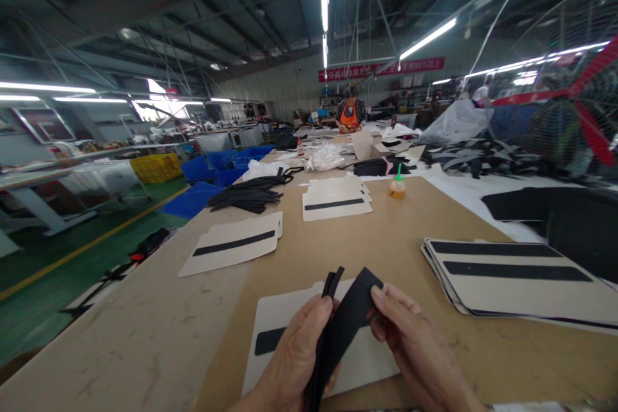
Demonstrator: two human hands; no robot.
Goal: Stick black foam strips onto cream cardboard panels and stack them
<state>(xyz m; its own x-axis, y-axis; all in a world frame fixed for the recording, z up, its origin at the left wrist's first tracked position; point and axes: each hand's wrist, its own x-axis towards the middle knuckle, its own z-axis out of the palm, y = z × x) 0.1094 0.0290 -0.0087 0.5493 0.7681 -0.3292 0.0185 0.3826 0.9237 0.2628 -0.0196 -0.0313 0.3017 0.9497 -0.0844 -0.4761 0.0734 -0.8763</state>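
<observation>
My left hand (302, 347) is closed around a bundle of black strips (328, 286), held upright over the table. Between the thumb and fingers of my right hand (403, 328) is the top corner of one wide black strip (355, 309), which fans away from the bundle; its lower end stays in my left hand. Under both hands lies a beige panel (275, 312) with a black strip (269, 341) across it, partly hidden by my hands. To the right rests a stack of beige panels (512, 277) bearing two black strips each.
More beige panels with a black strip lie at left (241, 241) and ahead (333, 203). A glue bottle (397, 187) with a green nozzle stands beyond. Loose black strips (248, 194) are heaped at the table's left edge. A fan (574, 90) is at right; a person in an orange apron (351, 117) is far ahead.
</observation>
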